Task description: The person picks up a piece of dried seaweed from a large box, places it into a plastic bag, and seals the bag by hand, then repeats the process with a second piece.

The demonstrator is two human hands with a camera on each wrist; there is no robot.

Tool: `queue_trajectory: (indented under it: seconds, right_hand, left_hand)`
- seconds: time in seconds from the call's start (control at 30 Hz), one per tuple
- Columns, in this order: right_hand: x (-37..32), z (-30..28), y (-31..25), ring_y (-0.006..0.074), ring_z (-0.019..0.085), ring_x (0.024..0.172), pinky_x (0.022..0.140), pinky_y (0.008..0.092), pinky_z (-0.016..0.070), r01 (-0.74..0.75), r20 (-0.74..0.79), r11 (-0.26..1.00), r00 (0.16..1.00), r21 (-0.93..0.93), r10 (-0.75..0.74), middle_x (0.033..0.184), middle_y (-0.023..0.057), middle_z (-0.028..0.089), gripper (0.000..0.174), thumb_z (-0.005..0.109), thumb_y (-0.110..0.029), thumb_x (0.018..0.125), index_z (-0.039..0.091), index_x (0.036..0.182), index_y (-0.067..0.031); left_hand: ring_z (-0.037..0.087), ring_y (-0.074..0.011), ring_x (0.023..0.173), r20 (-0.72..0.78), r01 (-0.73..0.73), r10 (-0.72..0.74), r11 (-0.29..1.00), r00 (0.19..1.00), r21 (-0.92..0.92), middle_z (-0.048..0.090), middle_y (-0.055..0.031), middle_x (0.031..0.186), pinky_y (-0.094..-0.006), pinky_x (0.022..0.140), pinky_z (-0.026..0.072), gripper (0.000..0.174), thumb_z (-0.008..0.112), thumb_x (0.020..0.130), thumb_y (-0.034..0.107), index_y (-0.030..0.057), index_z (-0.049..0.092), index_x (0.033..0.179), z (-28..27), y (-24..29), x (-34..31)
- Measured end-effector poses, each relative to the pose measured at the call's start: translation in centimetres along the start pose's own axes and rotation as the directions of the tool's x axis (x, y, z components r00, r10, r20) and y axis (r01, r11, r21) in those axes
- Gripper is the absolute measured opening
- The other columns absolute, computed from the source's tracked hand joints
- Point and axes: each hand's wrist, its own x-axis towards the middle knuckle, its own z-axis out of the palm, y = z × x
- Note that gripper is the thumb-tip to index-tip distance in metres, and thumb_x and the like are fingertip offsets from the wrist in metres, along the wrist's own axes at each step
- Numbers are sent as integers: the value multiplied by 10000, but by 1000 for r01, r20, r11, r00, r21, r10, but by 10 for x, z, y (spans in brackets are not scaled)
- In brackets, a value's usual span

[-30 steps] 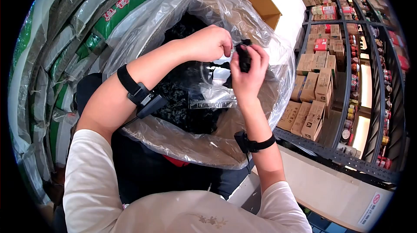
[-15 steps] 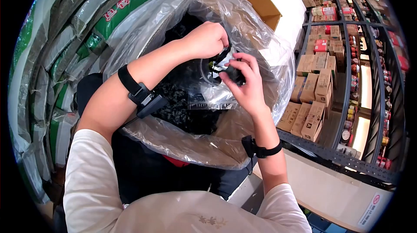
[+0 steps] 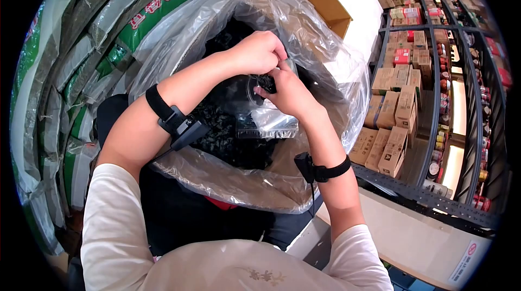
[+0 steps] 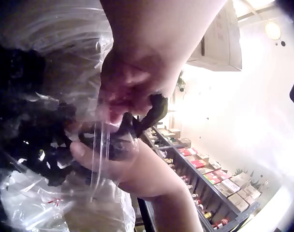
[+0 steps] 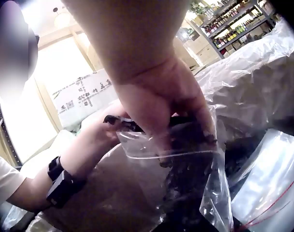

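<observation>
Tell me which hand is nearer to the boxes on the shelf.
Right. The right hand reaches into the small bag on the side of the boxes; the left hand, farther, pinches its rim.

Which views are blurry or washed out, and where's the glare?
Head view: fisheye bends the shelves, with glare on the big plastic bag. Left wrist view: the left hand is soft, the background blown out white. Right wrist view: the right hand blurs close up; the small clear bag reads sharper.
</observation>
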Motion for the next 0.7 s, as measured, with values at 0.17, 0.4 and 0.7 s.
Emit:
queue_trajectory:
  seconds: [0.17,0.4,0.7]
  right_hand:
    - [8,9,9,366,563,1084,950,406,449,61,245,998,968,-7,-57,1207,258,556,538,726,-294,833,552,1211,47]
    - [26,7,-2,369,581,1053,925,406,459,4,516,998,856,-64,30,1108,262,616,624,772,-292,754,532,1186,89]
    - [20,45,5,264,503,1162,1036,367,379,123,187,903,959,411,-215,1194,145,556,649,797,-263,760,481,1262,1]
  left_hand:
    - [681,-280,913,57,42,-38,996,998,-73,694,-207,981,-353,831,527,308,545,737,-21,-38,698,1003,2,-1,0]
    - [673,-304,894,110,-71,77,995,991,-65,688,-211,972,-368,783,533,339,534,738,-36,-41,686,1040,5,-12,1]
    - [657,-243,1010,264,91,-78,995,961,-37,661,-209,1125,-325,808,533,383,539,767,-72,-39,653,1131,-3,0,1]
